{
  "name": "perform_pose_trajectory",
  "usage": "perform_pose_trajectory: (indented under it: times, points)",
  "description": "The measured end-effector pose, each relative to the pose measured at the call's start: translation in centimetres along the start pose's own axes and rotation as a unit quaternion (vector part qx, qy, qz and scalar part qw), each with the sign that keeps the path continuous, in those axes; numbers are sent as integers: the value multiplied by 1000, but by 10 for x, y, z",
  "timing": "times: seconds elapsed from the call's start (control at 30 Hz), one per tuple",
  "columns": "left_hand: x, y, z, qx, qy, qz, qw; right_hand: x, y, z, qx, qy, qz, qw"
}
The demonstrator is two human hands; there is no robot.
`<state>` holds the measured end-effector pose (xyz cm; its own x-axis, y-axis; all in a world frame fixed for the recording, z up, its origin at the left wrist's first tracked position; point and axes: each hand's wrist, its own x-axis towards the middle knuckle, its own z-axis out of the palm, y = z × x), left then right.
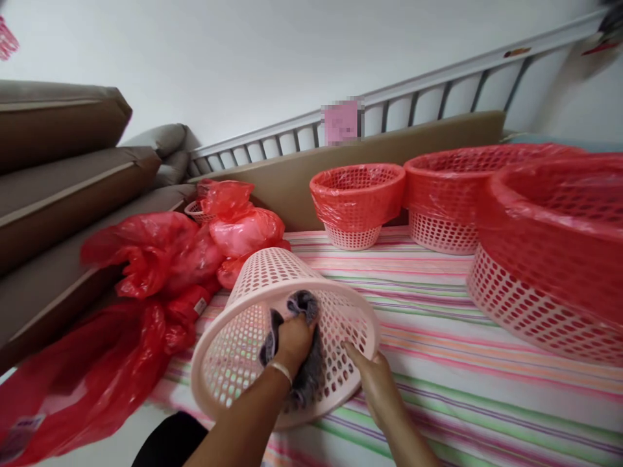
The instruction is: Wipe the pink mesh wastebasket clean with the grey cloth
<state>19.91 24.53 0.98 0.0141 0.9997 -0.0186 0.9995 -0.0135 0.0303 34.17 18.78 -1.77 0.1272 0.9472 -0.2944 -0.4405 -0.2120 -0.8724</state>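
Note:
A pale pink perforated wastebasket (285, 285) lies on its side on a striped sheet (428, 402), its mouth turned toward me. Inside it, my left hand (294, 340) grips a grey cloth (309, 376) against the inner wall; a light band circles that wrist. The cloth hangs in folds around the fingers. At the right side of the mouth, my right hand (372, 376) holds the wastebasket's rim, with a finger reaching inside and the rest of the hand outside.
Three pink baskets lined with red plastic bags stand to the right: a small one (353, 240), a middle one (440, 233) and a large one (535, 311). Red plastic bags (160, 253) lie at left beside stacked grey-brown cushions (63, 188). A white railing (287, 139) runs behind.

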Motion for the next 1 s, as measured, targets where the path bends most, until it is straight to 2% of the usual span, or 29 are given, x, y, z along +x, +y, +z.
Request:
perform_pose_trajectory:
  times: [0.1,0.2,0.33,0.43,0.57,0.63,0.7,0.8,0.87,0.93,1.0]
  points:
    - [-37,12,-2,-21,-7,66,998,0,1,0,33,6,2,999]
    - [-62,17,-5,-41,-23,137,989,-3,-1,1,61,-1,-6,998]
    - [-76,15,-8,-58,-33,187,980,-7,-9,-3,25,-8,-36,999]
    - [-85,11,-8,-58,-36,208,976,-8,-20,-9,-40,21,-54,998]
    - [-93,3,-11,-47,-52,233,970,-9,-27,-15,-102,24,-44,994]
    - [-85,-1,-17,-44,-51,214,974,-10,-23,-16,-91,11,-26,995]
    - [-65,-7,-27,-38,-28,168,985,-11,-16,-16,-67,3,-14,998]
    - [-17,-14,-45,-21,36,64,997,-13,-6,-16,-58,5,-8,998]
    - [17,-17,-52,-11,65,19,998,-15,-2,-16,-61,14,-13,998]
    - [42,-16,-49,-7,73,17,997,-15,0,-16,-53,20,-19,998]
    - [54,-14,-37,-5,72,23,997,-15,0,-15,-38,24,-20,999]
